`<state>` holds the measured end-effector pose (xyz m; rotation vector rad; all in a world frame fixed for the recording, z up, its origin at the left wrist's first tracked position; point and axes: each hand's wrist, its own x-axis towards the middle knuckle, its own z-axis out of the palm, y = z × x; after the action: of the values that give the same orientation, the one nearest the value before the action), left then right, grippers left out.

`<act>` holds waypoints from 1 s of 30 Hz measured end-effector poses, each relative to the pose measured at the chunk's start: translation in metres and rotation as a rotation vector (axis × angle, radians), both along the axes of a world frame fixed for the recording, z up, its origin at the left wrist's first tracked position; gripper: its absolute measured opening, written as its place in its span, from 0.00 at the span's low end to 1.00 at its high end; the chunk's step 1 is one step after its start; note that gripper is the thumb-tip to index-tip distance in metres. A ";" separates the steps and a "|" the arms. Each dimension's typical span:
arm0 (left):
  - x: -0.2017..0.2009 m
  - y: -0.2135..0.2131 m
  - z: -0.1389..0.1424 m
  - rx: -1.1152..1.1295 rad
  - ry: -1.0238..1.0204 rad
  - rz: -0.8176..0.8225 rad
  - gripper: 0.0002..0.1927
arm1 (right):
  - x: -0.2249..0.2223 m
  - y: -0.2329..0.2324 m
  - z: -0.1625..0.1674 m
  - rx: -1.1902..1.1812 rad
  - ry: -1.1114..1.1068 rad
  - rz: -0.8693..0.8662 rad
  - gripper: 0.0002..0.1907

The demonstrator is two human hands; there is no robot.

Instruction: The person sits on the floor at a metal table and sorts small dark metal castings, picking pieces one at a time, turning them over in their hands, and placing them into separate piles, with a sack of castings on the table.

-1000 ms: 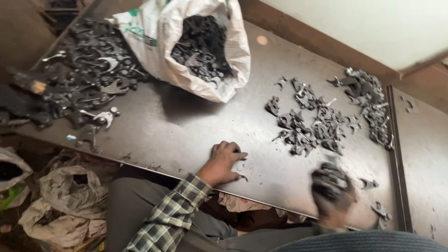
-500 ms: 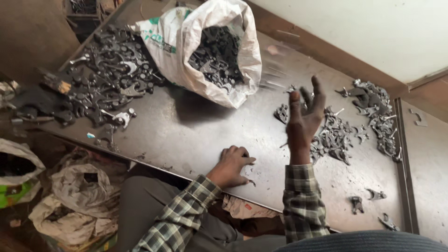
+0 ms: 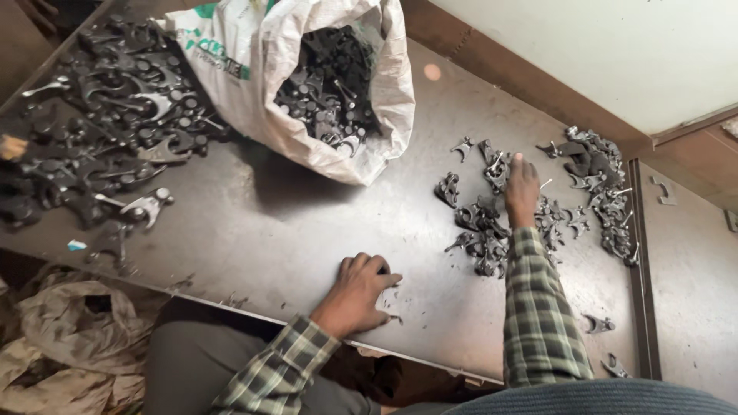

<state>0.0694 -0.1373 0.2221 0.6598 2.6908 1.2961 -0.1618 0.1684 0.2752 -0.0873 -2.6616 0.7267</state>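
My left hand (image 3: 355, 292) rests knuckles-up near the front edge of the dark metal table (image 3: 307, 223), fingers curled over a small dark part I can barely see. My right hand (image 3: 522, 189) reaches forward, palm down, onto a scattered heap of small dark metal forked parts (image 3: 480, 227); whether it grips one is hidden. Beyond my right hand lies a second cluster of the same parts (image 3: 603, 188).
An open white woven sack (image 3: 307, 77) full of dark metal parts lies at the table's back. A big pile of larger parts (image 3: 100, 138) covers the left end. Loose parts (image 3: 598, 324) lie near the right front edge. Crumpled bags (image 3: 69, 338) sit below left.
My right hand rose from the table's front right edge, opened in the air, then came down onto the middle heap of parts. My left hand stayed in place.
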 end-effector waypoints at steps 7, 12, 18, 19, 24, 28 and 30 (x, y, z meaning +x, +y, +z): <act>-0.026 0.010 -0.001 -0.025 -0.109 -0.028 0.35 | -0.058 -0.031 -0.004 0.044 -0.242 -0.099 0.37; -0.033 0.011 -0.003 -0.026 -0.110 -0.024 0.35 | -0.065 -0.056 0.001 0.053 -0.351 -0.118 0.44; -0.026 0.011 -0.001 -0.043 -0.165 -0.042 0.36 | -0.037 -0.090 -0.013 0.204 -0.364 0.166 0.40; -0.024 0.012 0.000 -0.033 -0.148 -0.034 0.36 | -0.025 -0.096 -0.017 0.242 -0.308 0.210 0.41; -0.010 0.010 0.001 -0.024 -0.068 -0.023 0.35 | 0.054 -0.117 -0.040 0.343 -0.246 0.367 0.35; 0.002 0.008 -0.001 -0.031 -0.030 -0.013 0.35 | 0.125 -0.110 -0.046 0.369 -0.250 0.423 0.35; 0.007 0.006 -0.003 -0.020 0.009 -0.004 0.35 | 0.152 -0.096 -0.046 0.387 -0.250 0.444 0.35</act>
<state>0.0767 -0.1312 0.2196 0.6706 2.7040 1.2666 -0.0103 0.0721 0.2295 0.5655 -3.0472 0.3201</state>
